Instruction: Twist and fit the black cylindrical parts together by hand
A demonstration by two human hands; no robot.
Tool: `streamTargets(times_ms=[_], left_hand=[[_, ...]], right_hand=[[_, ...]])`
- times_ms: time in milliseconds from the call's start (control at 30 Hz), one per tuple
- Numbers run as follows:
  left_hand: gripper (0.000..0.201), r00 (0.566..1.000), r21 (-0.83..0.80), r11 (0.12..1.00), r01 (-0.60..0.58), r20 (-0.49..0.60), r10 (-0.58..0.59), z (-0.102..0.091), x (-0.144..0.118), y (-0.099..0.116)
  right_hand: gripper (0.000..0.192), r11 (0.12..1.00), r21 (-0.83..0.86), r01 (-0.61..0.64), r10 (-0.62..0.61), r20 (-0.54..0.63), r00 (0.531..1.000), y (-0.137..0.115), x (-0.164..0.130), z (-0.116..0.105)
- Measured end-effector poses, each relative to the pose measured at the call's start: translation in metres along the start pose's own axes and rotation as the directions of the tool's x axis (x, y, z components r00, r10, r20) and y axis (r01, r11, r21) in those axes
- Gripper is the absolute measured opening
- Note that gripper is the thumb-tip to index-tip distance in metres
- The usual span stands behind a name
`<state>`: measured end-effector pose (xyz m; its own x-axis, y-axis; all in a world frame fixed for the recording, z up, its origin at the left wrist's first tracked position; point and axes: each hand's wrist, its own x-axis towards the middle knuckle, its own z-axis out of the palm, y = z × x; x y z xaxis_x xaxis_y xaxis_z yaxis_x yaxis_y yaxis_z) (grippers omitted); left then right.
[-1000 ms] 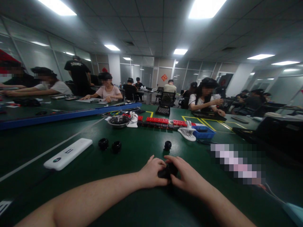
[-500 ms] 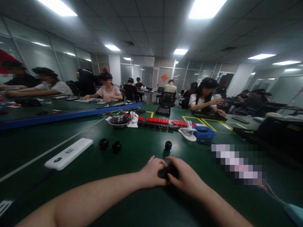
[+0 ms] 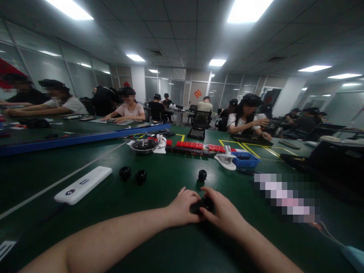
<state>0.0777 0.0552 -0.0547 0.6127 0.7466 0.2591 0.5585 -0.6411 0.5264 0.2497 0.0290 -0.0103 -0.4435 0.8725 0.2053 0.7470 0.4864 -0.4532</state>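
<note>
Just above the green tabletop, my two hands meet around a black round fitting (image 3: 208, 203), which looks like a plastic cable gland. My left hand (image 3: 183, 206) is curled on a dark part at its left side. The thumb and fingers of my right hand (image 3: 223, 206) close around the right end. Fingers cover much of the piece, so I cannot tell whether it is one part or two. A similar black fitting (image 3: 202, 175) stands upright just beyond my hands. Two more, a left one (image 3: 125, 173) and a right one (image 3: 140, 176), stand further left.
A white power bank (image 3: 83, 185) with a cable lies at left. Beyond are a metal bowl (image 3: 143, 147), red blocks (image 3: 193, 145), a white clip stand (image 3: 226, 159) and a blue bin (image 3: 246, 159). A black case (image 3: 335, 167) stands at right. Several people sit at tables.
My right fingers have shifted slightly around the black fitting, and more of its round end shows. My left hand stays nearly still.
</note>
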Motion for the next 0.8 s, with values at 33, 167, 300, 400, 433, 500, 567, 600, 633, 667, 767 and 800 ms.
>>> streamTargets(times_ms=[33,167,300,400,433,500,567,600,633,667,767,800], left_hand=[[0.033,1.000,-0.003,1.000,0.008,0.002,-0.008,0.0001,0.0002,0.0001],[0.037,1.000,-0.009,1.000,0.017,0.009,-0.017,0.0008,0.0008,-0.0002],[0.037,1.000,0.007,1.000,0.008,0.010,-0.008,0.0006,0.0009,-0.0007],[0.036,1.000,0.014,1.000,-0.004,0.011,0.004,0.0002,0.0006,-0.0004],[0.036,1.000,0.015,1.000,-0.008,0.008,0.008,0.0002,0.0005,-0.0001],[0.035,1.000,0.015,1.000,-0.013,0.005,0.013,0.0000,0.0002,0.0005],[0.035,1.000,0.010,1.000,-0.010,0.004,0.010,-0.0004,-0.0001,0.0012],[0.034,1.000,0.006,1.000,-0.006,0.003,0.006,-0.0007,-0.0002,0.0015],[0.034,1.000,0.002,1.000,-0.003,0.002,0.003,-0.0010,-0.0002,0.0018],[0.033,1.000,-0.001,1.000,0.000,0.004,0.000,-0.0013,-0.0002,0.0020],[0.034,1.000,-0.002,1.000,0.008,0.015,-0.008,-0.0015,0.0002,0.0019],[0.035,1.000,0.000,1.000,0.012,0.021,-0.012,-0.0013,0.0004,0.0015]], right_hand=[[0.049,1.000,0.003,0.026,-0.026,-0.002,1.000,-0.0005,-0.0008,-0.0007],[0.054,0.993,0.004,0.118,-0.118,0.025,0.993,-0.0031,-0.0038,-0.0032],[0.054,0.992,-0.035,0.119,-0.119,-0.005,0.993,-0.0040,-0.0032,-0.0039],[0.049,0.997,-0.065,0.052,-0.055,-0.047,0.997,-0.0037,-0.0016,-0.0035],[0.048,0.997,-0.073,0.031,-0.034,-0.050,0.998,-0.0034,-0.0011,-0.0030],[0.046,0.997,-0.080,-0.003,0.000,-0.046,0.999,-0.0025,-0.0004,-0.0016],[0.043,0.998,-0.068,-0.010,0.008,-0.041,0.999,-0.0015,-0.0001,-0.0002],[0.043,0.998,-0.055,0.000,-0.003,-0.042,0.999,-0.0011,-0.0002,0.0001],[0.043,0.999,-0.041,0.018,-0.020,-0.044,0.999,-0.0010,-0.0005,0.0001],[0.043,0.999,-0.027,0.040,-0.041,-0.047,0.998,-0.0011,-0.0009,-0.0003],[0.045,0.995,-0.002,0.099,-0.099,-0.034,0.995,-0.0030,-0.0029,-0.0025],[0.047,0.994,-0.001,0.112,-0.112,-0.026,0.993,-0.0038,-0.0036,-0.0031]])
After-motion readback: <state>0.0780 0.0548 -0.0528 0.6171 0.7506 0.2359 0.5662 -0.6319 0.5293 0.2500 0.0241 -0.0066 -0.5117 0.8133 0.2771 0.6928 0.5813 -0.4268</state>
